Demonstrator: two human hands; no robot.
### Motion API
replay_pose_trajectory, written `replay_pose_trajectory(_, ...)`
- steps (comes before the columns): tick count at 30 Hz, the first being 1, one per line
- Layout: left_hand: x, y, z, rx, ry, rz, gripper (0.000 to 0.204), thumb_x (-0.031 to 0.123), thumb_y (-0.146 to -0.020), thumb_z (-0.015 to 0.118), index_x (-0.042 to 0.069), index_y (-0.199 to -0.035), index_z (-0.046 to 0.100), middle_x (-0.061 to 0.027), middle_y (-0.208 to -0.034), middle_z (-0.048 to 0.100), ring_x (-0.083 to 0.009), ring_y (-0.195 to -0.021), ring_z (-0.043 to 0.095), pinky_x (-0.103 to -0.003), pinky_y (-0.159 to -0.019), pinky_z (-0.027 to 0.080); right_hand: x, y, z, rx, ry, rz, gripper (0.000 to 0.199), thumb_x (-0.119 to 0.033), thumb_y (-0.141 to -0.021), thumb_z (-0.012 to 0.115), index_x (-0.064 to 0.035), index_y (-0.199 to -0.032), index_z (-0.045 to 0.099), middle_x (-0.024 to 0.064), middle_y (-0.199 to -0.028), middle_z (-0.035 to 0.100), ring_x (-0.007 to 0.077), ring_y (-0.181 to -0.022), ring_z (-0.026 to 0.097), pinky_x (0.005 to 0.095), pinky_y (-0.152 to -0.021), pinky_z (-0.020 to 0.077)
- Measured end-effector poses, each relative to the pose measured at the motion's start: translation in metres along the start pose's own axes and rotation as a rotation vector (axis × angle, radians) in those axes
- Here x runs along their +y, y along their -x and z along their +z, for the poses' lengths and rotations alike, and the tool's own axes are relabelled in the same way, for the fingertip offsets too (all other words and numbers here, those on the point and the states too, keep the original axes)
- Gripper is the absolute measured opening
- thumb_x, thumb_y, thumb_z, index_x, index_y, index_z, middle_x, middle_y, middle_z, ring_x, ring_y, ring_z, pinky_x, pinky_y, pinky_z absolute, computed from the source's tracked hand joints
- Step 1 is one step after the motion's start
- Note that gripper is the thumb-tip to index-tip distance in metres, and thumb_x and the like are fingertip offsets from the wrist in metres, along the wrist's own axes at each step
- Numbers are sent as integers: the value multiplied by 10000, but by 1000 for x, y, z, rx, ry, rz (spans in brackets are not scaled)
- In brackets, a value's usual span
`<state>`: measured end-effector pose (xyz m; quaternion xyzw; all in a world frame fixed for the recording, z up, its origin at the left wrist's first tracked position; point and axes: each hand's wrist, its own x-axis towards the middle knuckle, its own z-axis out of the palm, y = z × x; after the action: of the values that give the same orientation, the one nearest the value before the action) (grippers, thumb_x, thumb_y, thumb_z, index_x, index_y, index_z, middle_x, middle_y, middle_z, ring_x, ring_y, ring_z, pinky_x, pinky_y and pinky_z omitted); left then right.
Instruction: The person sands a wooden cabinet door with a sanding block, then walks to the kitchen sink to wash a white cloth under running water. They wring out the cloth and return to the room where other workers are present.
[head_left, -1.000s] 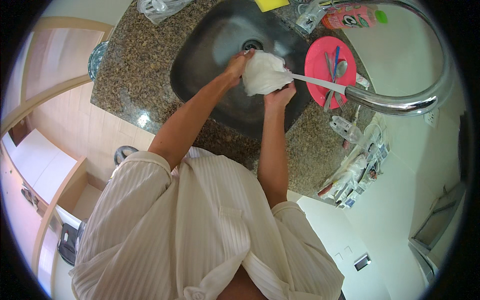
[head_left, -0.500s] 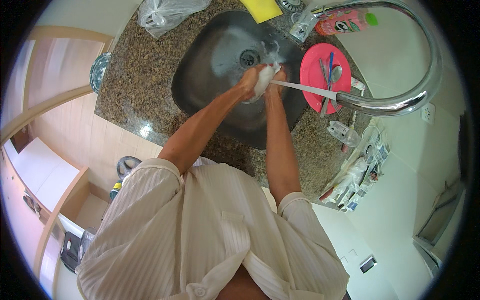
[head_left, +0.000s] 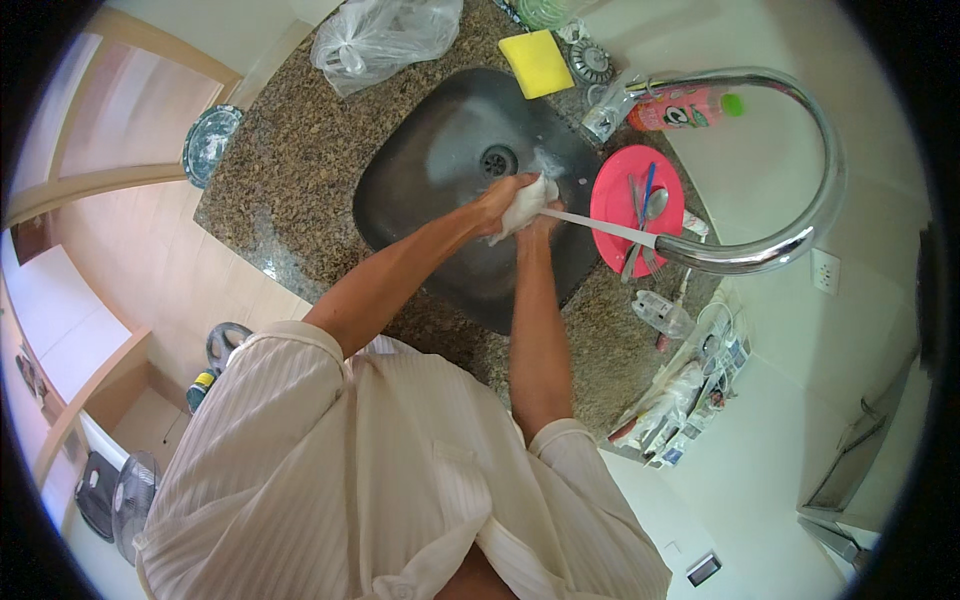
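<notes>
Hands meet over the dark sink basin (head_left: 420,170), both closed together on a bunched white cloth (head_left: 524,203): the left hand (head_left: 497,200) grips it from the left side, and the right hand (head_left: 537,226) presses against it from below, largely hidden behind the bundle. A thin stream of water (head_left: 600,227) runs from the spout of the curved chrome faucet (head_left: 790,235) straight onto the cloth, which sits just beside the drain (head_left: 499,161) and above the basin floor. The basin is set into a speckled granite counter (head_left: 285,170). On the counter right of the sink lies a red plate (head_left: 612,195) carrying cutlery (head_left: 645,215), with a pink bottle (head_left: 685,107) with a green cap lying on its side behind it. A yellow sponge (head_left: 537,62) rests at the far rim of the sink, and a round metal strainer (head_left: 592,62) lies just beside it. Farther left on the counter sits a clear plastic bag (head_left: 385,38), well apart from the hands, and a patterned dish (head_left: 211,143) rests at the counter's left edge. The person wears a pale striped shirt (head_left: 330,470).
</notes>
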<state>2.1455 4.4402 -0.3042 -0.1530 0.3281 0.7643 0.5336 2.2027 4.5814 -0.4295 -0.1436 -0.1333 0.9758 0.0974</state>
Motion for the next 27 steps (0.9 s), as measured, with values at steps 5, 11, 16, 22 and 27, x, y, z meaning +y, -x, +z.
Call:
replay_pose_trajectory(5, 18, 18, -42, -4, 15, 46, 510, 411, -895, 552, 29, -1231, 523, -140, -1244, 544, -270, -1149, 520, -399, -977, 400, 28, 42, 74, 117, 12, -136, 521, -386, -918, 286, -48, -1262, 486, 155, -1314, 478, 344, -1215, 457, 521, -1034, 357)
replay_pose_trajectory(11, -14, 26, -53, 32, 88, 107, 599, 477, -965, 384, -1, -1325, 413, -141, -1318, 487, -283, -1220, 470, -428, -1025, 372, 22, 57, 105, 206, 122, -307, 535, -379, -927, 241, -52, -1268, 493, 152, -1306, 483, 367, -1206, 457, 540, -1028, 349)
replay_pose_trajectory(16, -8, 12, -45, -101, 271, 90, 554, 431, -982, 361, -4, -1321, 409, -147, -1302, 500, -281, -1178, 514, -426, -1012, 398, 30, 60, 144, 320, -139, -299, 578, -415, -937, 186, -67, -1303, 469, 137, -1351, 448, 360, -1258, 405, 562, -1044, 311)
replay_pose_trajectory(22, 1, 41, -29, -65, 56, 19, 490, 366, -996, 361, 5, -1323, 409, -127, -1282, 513, -269, -1148, 532, -421, -987, 417, 7, 57, 128, 368, -305, -326, 640, -472, -939, 127, -70, -1341, 421, 133, -1380, 419, 345, -1278, 381, 577, -1047, 288)
replay_pose_trajectory(27, -10, 25, -33, 66, 187, 126, 464, 391, -975, 421, 58, -1297, 436, -97, -1202, 555, -231, -1060, 569, -444, -894, 464, 20, 49, 140, 362, 98, -425, 515, -349, -930, 242, -38, -1223, 530, 148, -1273, 526, 314, -1203, 477, 494, -1029, 357)
